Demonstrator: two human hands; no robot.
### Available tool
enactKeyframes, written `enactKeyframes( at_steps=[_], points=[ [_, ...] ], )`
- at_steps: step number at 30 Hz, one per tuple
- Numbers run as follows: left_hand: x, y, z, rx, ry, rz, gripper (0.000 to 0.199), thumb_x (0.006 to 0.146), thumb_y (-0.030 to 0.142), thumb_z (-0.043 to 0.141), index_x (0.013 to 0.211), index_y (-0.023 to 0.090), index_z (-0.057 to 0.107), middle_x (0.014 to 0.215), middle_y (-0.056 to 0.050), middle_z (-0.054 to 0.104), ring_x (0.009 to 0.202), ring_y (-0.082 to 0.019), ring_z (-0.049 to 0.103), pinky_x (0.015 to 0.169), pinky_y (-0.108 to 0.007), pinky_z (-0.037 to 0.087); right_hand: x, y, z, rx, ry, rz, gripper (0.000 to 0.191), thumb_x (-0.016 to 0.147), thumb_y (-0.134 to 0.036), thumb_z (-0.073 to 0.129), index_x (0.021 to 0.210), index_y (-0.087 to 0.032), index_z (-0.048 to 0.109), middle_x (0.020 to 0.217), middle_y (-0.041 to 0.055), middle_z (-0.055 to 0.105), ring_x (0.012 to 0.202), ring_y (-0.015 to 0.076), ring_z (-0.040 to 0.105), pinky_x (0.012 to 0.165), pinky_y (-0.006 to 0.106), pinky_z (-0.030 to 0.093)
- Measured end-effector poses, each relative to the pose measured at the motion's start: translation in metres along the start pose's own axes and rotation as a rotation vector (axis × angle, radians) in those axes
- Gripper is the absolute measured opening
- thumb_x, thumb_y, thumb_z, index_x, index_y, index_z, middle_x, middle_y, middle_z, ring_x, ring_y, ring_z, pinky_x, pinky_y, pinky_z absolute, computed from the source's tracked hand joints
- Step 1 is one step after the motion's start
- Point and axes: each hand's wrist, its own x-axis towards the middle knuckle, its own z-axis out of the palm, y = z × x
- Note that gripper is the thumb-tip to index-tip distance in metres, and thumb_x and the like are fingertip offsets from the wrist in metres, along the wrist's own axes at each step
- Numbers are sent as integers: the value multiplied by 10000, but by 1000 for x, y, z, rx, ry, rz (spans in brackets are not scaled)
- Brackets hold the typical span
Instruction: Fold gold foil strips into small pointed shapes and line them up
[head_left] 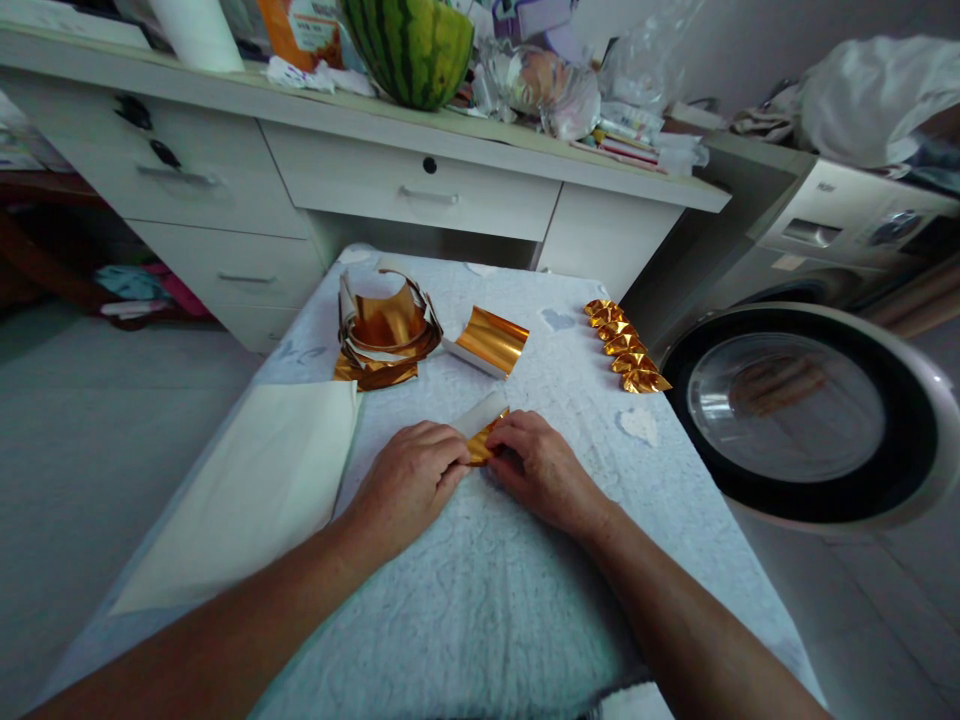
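Note:
Both my hands pinch one sheet of gold foil paper [481, 446], whose white side shows along its far edge. My left hand [420, 468] is closed on its left end, fingertips pressed together. At the right end, my right hand [541, 462] grips the paper between thumb and fingers. Just beyond lies a curled gold sheet [491, 340] with a white underside. To its left stands a loose stack of curled gold paper [386, 325]. A row of folded gold paper pieces [624, 348] lies at the right edge of the cloth.
A pale paper sheet [255, 490] covers the left part of the patterned cloth [525, 600]. Behind is a white desk with drawers [420, 190], holding a watermelon [411, 45] and plastic bags. At right, a washing machine door [795, 410] hangs open beside the cloth.

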Motion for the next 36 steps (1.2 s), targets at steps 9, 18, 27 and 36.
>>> enactKeyframes(
  at_steps=[9,18,27,36],
  points=[
    [3,-1,0,41,9,-58,82,873,234,607,804,214,644,864,-2,667,894,-205,574,847,-384,379,3,-5,10,-13,21,50,104,796,-86,661,844,-178,677,956,55,613,924,189,542,852,334,420],
    [0,-3,-1,65,37,-202,33,793,223,663,822,236,655,924,-2,628,950,-222,544,877,-403,356,5,-9,9,2,15,113,125,794,-53,627,788,-175,654,920,46,599,902,183,533,828,327,412],
    [0,-6,-1,39,40,-196,45,822,224,626,798,236,662,908,1,630,935,-212,540,862,-395,358,8,-13,17,-34,56,164,83,850,-154,632,774,-178,656,871,50,586,897,194,518,835,354,392],
    [-1,-1,0,123,61,-250,111,851,276,578,789,229,657,923,-35,599,935,-242,521,820,-413,373,12,-15,21,-89,70,242,127,830,-146,633,706,-166,616,844,53,571,845,186,510,788,336,375]
  ],
)
